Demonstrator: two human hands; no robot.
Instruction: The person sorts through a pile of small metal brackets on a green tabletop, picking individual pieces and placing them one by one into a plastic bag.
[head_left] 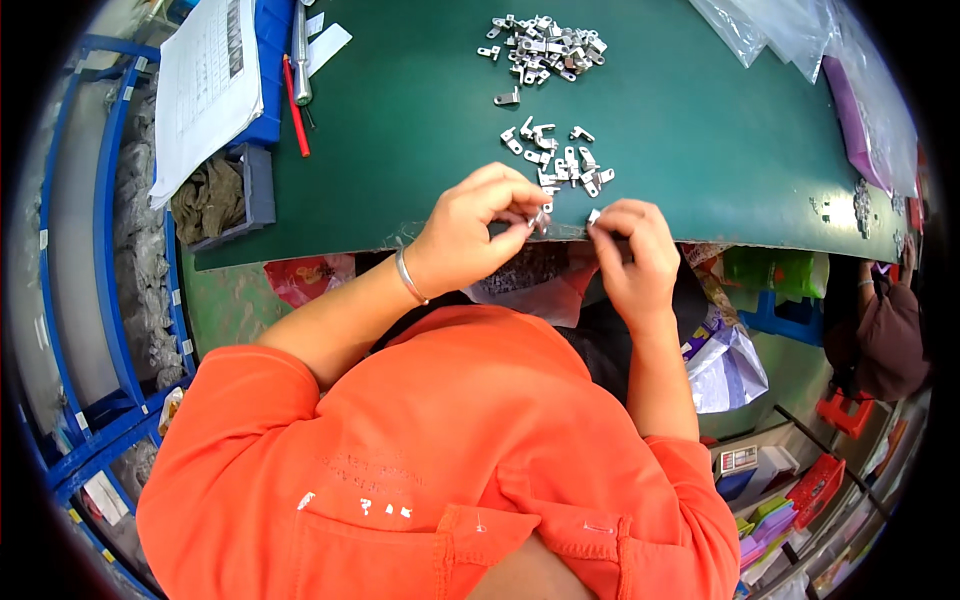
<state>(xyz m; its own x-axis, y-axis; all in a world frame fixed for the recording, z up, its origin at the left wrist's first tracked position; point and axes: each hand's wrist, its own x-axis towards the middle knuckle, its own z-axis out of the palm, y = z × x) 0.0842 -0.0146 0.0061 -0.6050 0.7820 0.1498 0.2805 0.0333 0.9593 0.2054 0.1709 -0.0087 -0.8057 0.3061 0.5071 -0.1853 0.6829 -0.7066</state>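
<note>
My left hand is closed at the table's near edge, thumb and fingers pinching a small silver metal bracket. Close by on the right, my right hand pinches another small metal bracket between thumb and forefinger. Just beyond both hands lies a loose group of bent silver brackets, each with a hole in it. Farther back is a larger heap of the same brackets. All of them rest on the green tabletop.
At the left stand a grey bin with brown cloth, papers, a red pen and a metal tool. Clear plastic bags lie at the far right. Bags hang below the edge. Another person sits at right.
</note>
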